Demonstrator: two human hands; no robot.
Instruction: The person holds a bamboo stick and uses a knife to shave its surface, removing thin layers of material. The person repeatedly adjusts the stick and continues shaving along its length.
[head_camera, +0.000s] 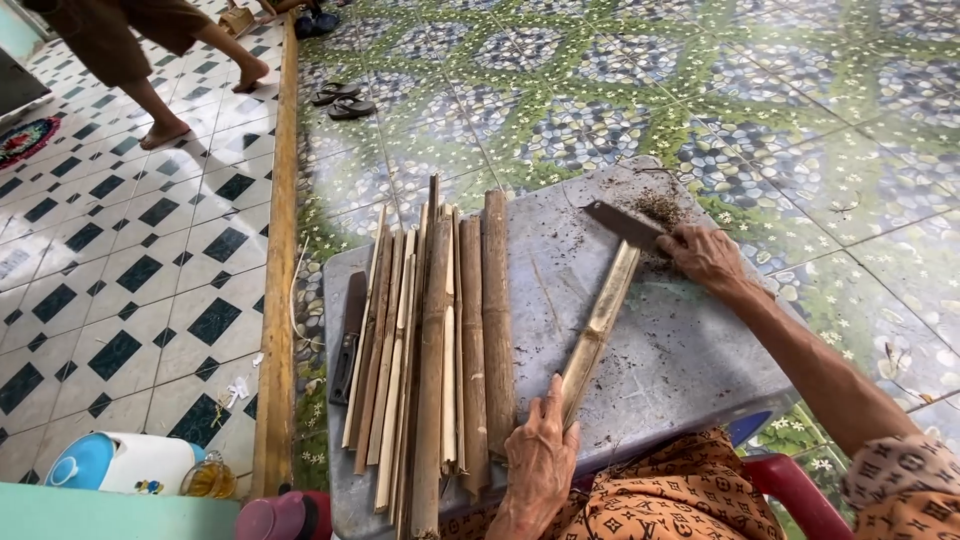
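My left hand (538, 458) grips the near end of a split bamboo strip (600, 325) lying on a grey board (690, 350). My right hand (708, 257) holds a dark cleaver (622, 225) at the strip's far end, its blade resting by a small heap of shavings (658, 207). A bundle of bamboo strips and poles (430, 350) lies side by side on the left half of the board, next to my left hand.
A second dark knife (349, 335) lies at the board's left edge. A wooden sill (277, 300) divides the tiled floors. Sandals (342, 101) lie far off. Another person's bare legs (160, 100) stand at top left. A white-blue pot (120, 463) and red chair (795, 490) are near.
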